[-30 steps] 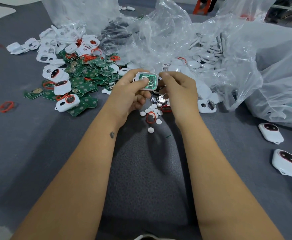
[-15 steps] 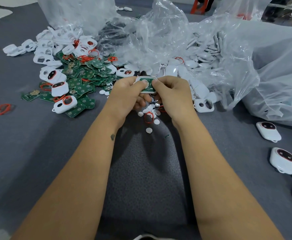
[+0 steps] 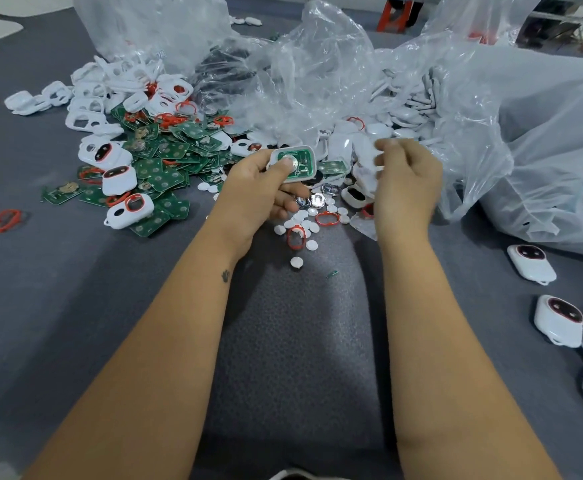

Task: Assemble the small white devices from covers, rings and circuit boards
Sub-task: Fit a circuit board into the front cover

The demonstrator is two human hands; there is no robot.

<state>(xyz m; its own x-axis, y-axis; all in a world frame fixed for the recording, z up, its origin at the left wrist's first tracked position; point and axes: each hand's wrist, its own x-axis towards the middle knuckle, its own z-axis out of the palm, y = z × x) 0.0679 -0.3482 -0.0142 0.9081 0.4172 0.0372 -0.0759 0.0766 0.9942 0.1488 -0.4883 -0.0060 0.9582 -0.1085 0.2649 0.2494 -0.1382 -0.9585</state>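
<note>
A single wide-angle view, worn on the person's head, looks forward and steeply down over a grey work surface (image 3: 58,306). Both forearms enter from the bottom edge and run up to the middle of the frame, where the left hand (image 3: 262,188) and right hand (image 3: 407,181) sit close to the lens, just above centre. The surface fills the lower half and stretches away toward the top. Upper left holds a heap of green circuit boards (image 3: 165,161), and crumpled clear plastic bags (image 3: 317,74) cross the top. Straight lines bow near the edges. The far background at upper right is small and unclear.
</note>
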